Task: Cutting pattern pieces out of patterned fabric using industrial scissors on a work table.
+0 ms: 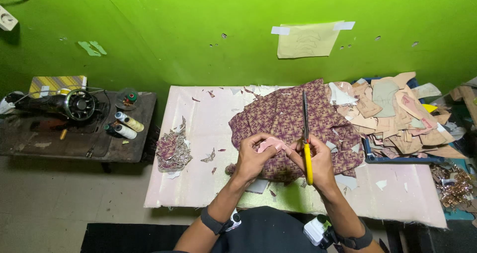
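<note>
My left hand (252, 157) pinches a small pink cut piece (271, 144) just above a maroon patterned cloth (288, 121) that lies bunched on the pale pink table (198, 129). My right hand (318, 162) grips yellow-handled scissors (306, 134). Their dark blades point away from me over the cloth, and the yellow handle runs down through my fist. The two hands almost touch at the pink piece.
A heap of tan cardboard patterns (397, 114) fills the table's right side, partly on a blue tray (402, 158). A small pile of patterned scraps (173, 151) lies left. A black sewing machine (64, 104) and thread spools (126, 124) stand on a dark table further left.
</note>
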